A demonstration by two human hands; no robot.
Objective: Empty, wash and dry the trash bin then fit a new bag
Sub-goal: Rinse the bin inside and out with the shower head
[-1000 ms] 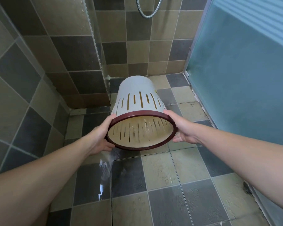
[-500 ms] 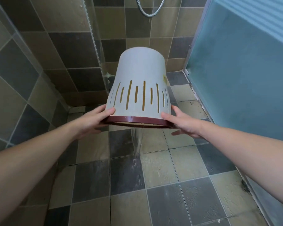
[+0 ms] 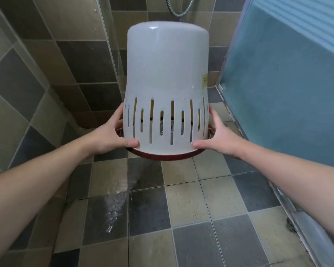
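I hold the trash bin point(image 3: 167, 78) upside down between my two hands, above the tiled floor point(image 3: 191, 209) of the shower. My left hand point(image 3: 112, 135) grips its slotted wall on one side, thumb in front just above the dark red rim point(image 3: 162, 156); my right hand point(image 3: 218, 135) grips the opposite side the same way. Water streams from below the rim onto the floor under my left hand. I judge the bin light and stiff, but its wet plastic looks slick, so the flared rim and the slots seem the safest holds, better than the smooth upper wall.
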